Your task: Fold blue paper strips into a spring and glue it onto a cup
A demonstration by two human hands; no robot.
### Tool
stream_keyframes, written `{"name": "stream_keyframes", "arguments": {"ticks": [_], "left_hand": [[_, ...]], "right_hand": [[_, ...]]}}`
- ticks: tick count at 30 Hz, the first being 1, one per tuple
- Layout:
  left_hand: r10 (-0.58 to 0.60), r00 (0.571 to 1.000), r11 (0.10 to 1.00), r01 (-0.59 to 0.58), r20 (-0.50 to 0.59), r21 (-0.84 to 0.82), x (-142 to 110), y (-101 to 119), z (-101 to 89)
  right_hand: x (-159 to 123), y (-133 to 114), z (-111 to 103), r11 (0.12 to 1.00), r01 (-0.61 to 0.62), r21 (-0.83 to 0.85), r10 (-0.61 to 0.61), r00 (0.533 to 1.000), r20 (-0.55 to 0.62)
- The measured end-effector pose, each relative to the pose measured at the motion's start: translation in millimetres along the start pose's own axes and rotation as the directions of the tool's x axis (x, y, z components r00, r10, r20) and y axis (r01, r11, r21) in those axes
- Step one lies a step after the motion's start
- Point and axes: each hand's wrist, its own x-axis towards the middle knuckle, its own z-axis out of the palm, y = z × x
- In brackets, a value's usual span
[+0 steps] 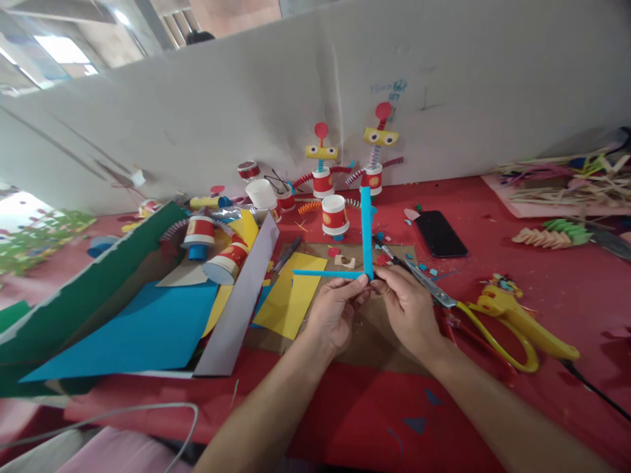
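Observation:
Two blue paper strips meet at a right angle between my hands, one pointing up and away, the other lying out to the left. The fingers of my left hand pinch the corner where they join. My right hand grips the same corner from the other side, its fingertips partly hidden. Below the strips is a brown cardboard sheet, with a yellow paper piece left of my hands. Scissors with yellow handles lie just right of my right hand, blades toward the strips.
Paper-cup robot figures stand along the grey partition. At left, a green-sided box holds blue paper and more cup figures. On the right lie a black phone, a yellow glue gun with its cord, and folded paper springs.

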Motion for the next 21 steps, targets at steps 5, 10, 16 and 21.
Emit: {"name": "stream_keyframes", "arguments": {"ticks": [5,10,16,21], "left_hand": [[0.083,0.995,0.996,-0.08,-0.061,0.05,-2.1,-2.5,-0.1],[0.115,0.99,0.989,-0.105,-0.087,0.107,-2.7,-2.2,1.1],[0.186,0.976,0.957,-0.153,-0.116,0.248,-5.8,1.0,2.8],[0.249,0.962,0.906,-0.191,-0.109,0.379,-8.1,1.0,2.6]], "right_hand": [[-1.5,-2.1,1.5,1.0,-0.003,0.003,0.003,1.0,0.015],[-0.5,-1.6,2.3,1.0,-0.002,0.002,0.002,1.0,0.004],[-1.2,-2.8,2.3,0.997,-0.004,0.075,0.005,1.0,-0.015],[1.4,-5.1,-1.5,0.978,-0.103,0.184,0.104,0.995,0.006]]}}
